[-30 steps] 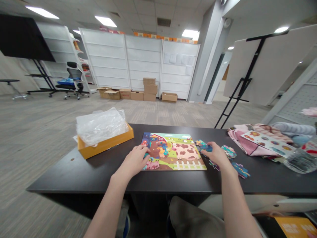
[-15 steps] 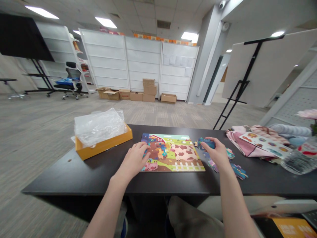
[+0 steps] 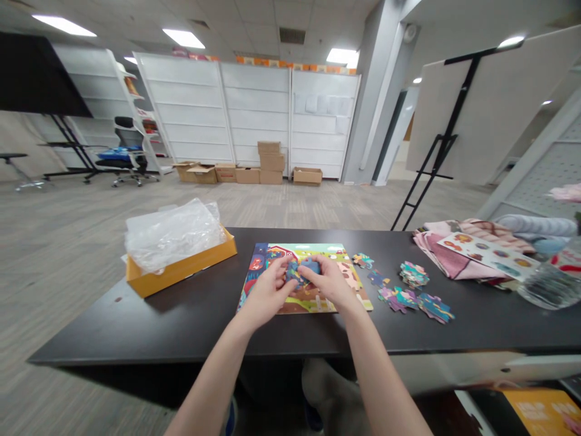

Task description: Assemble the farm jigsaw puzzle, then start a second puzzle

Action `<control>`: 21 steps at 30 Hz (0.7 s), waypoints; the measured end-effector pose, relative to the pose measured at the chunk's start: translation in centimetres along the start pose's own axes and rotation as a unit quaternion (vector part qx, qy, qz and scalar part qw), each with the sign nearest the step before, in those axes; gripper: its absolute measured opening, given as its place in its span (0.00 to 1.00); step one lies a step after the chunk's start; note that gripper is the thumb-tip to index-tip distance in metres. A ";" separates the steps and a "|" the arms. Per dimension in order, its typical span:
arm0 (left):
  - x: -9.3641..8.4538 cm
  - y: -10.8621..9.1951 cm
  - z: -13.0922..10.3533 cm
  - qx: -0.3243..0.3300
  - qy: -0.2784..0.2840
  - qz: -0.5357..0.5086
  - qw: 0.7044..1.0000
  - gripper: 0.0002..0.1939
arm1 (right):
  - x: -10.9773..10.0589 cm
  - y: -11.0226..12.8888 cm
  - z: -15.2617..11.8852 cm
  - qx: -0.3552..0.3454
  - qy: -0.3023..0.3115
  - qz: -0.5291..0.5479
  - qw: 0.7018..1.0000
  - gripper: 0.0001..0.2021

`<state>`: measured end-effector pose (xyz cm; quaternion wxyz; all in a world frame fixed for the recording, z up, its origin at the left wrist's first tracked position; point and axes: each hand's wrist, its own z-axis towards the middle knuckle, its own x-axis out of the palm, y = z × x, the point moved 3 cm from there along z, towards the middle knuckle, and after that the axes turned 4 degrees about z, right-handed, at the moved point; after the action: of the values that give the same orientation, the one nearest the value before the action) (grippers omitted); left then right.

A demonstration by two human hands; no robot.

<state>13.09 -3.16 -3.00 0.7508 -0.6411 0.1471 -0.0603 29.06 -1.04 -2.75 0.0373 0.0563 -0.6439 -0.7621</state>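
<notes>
Over the middle of a colourful farm picture board (image 3: 336,249), both hands meet. My left hand (image 3: 271,286) has its fingers closed on blue puzzle pieces (image 3: 293,272). My right hand (image 3: 330,280) grips more blue puzzle pieces (image 3: 309,266) right beside them, and the two bunches touch or nearly touch. The fingers hide part of the pieces and of the board's cow. To the right of the board lie loose piles of puzzle pieces (image 3: 413,274), some purple and teal, others blue (image 3: 434,307).
A yellow box (image 3: 181,266) with clear plastic wrap (image 3: 175,233) stands at the table's left. On the right are pink cloths (image 3: 442,257), a sticker sheet (image 3: 488,255) and a clear plastic bottle (image 3: 551,284). The dark table's front edge (image 3: 290,353) runs near the forearms.
My right hand has moved left from the piles with blue pieces, and my left hand has moved right to meet it. The board's left side is now uncovered.
</notes>
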 end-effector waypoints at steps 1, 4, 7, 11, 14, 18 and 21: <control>-0.2 0.0 0.0 -0.006 -0.004 -0.005 1.000 0.29 | 0.0 0.1 0.0 -0.008 0.013 -0.013 1.000 0.19; -0.5 0.0 -0.4 -0.029 -0.016 -0.005 0.999 0.27 | 0.1 0.5 -0.3 -0.034 0.069 -0.039 0.996 0.17; -0.7 0.1 -0.8 -0.059 -0.050 0.004 0.997 0.24 | 0.0 0.9 -0.7 -0.029 0.085 -0.034 0.995 0.16; -0.8 -0.1 -1.1 -0.060 -0.061 -0.002 0.996 0.24 | 0.0 1.3 -1.0 0.002 0.065 0.016 0.998 0.16; -0.8 -0.6 -1.5 -0.054 -0.027 -0.020 0.998 0.26 | 0.0 1.5 -1.0 0.009 0.047 0.040 0.998 0.18; -1.1 -1.3 -2.0 -0.041 0.028 -0.039 0.998 0.30 | -0.7 1.1 -0.8 0.036 0.024 0.058 0.997 0.21; -1.3 -1.3 -2.0 -0.042 0.027 -0.053 0.997 0.29 | -1.9 0.7 -0.6 0.049 -0.012 0.085 0.995 0.22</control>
<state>11.42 -4.88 -1.78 0.7147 -0.6771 0.1353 -0.1112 31.00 -1.50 -2.09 0.0915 -0.0066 -0.6830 -0.7246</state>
